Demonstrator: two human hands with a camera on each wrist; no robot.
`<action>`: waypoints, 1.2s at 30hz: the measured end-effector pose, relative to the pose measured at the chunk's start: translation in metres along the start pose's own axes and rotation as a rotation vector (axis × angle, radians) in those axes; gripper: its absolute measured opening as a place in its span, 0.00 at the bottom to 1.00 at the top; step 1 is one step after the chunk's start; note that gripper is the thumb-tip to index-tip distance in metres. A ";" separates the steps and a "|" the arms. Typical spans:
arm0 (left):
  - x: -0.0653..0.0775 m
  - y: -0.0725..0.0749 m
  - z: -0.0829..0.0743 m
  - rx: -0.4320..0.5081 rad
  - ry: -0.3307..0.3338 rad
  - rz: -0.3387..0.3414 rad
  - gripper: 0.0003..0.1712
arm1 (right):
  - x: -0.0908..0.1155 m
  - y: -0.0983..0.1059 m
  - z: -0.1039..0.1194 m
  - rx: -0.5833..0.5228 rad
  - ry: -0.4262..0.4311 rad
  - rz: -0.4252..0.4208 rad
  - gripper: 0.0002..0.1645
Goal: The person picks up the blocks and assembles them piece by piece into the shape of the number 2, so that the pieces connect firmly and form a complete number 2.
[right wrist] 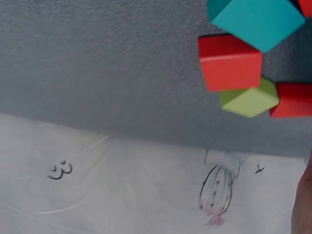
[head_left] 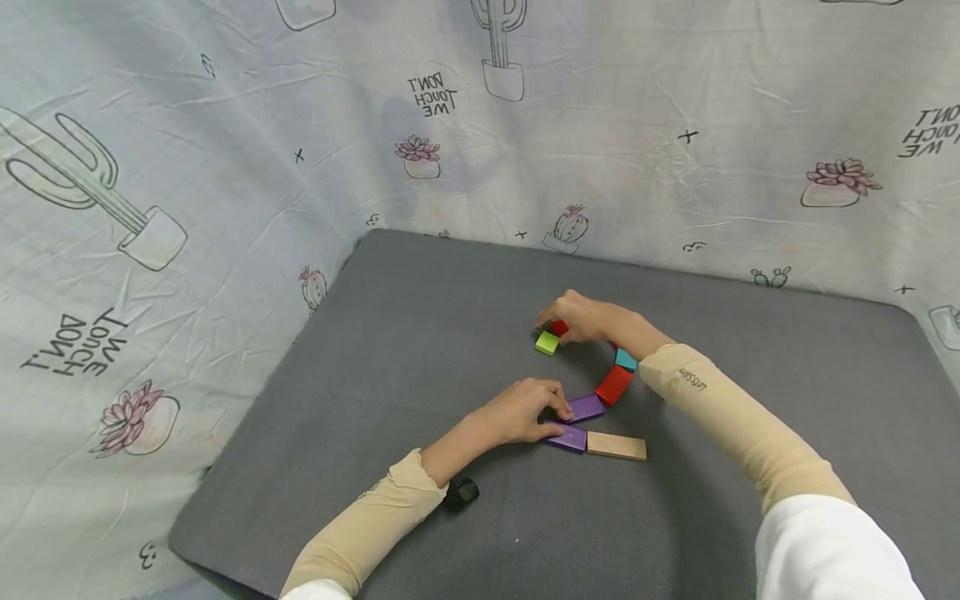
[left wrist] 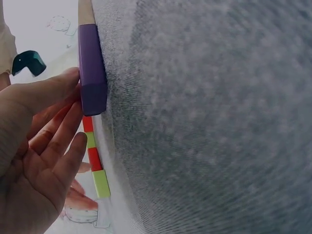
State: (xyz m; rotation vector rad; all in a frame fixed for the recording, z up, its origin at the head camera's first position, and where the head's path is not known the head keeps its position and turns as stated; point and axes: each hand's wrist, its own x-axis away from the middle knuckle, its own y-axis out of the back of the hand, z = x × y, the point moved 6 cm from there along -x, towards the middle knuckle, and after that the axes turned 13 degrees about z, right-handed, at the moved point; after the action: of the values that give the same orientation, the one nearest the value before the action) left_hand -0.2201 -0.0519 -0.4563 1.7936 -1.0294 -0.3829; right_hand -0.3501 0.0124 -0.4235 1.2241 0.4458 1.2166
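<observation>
In the head view my left hand is at the left ends of two purple blocks. Its thumb and index finger pinch the nearer purple block, and the index tip is close to the farther purple block. A natural wood block adjoins the nearer one. Farther back, my right hand has its thumb and fingers around a lime green block, seemingly pinching it; the exact contact is hidden. A red block shows beneath that hand. The left wrist view shows the lime green block ending a row.
A red block and a teal block continue the curved line, partly under the right forearm. In the right wrist view, another lime green block stands between red ones. A black box-like thing is by the left wrist. Printed cloth surrounds the grey table.
</observation>
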 end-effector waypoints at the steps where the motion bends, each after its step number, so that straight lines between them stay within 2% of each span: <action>1: 0.000 0.000 0.000 -0.005 0.001 -0.001 0.11 | 0.004 0.003 -0.002 -0.008 -0.026 -0.014 0.23; 4: 0.000 0.001 0.000 -0.030 0.020 0.001 0.11 | 0.020 0.014 -0.007 -0.049 -0.076 -0.089 0.22; 9: 0.003 -0.001 0.001 -0.097 0.065 0.014 0.11 | 0.054 0.036 -0.011 -0.045 -0.082 -0.280 0.18; 15: 0.010 0.003 0.006 -0.060 0.097 0.009 0.12 | 0.089 0.042 -0.008 0.002 -0.126 -0.486 0.17; 22: 0.012 0.004 0.009 -0.071 0.073 -0.037 0.12 | 0.129 0.019 0.000 -0.017 -0.309 -0.706 0.21; 24: 0.013 0.002 0.011 -0.063 0.076 -0.048 0.13 | 0.140 0.010 0.004 -0.031 -0.336 -0.748 0.21; 31: 0.016 -0.003 0.016 -0.043 0.083 -0.070 0.15 | 0.170 -0.020 0.013 -0.072 -0.435 -0.808 0.23; 36: 0.017 0.000 0.014 -0.051 0.085 -0.092 0.15 | 0.187 -0.038 0.018 -0.047 -0.503 -0.812 0.21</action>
State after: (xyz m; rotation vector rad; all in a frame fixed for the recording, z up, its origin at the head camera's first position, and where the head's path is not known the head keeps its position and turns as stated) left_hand -0.2196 -0.0737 -0.4597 1.8006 -0.8729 -0.3826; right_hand -0.2506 0.1724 -0.3897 1.0896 0.4619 0.2140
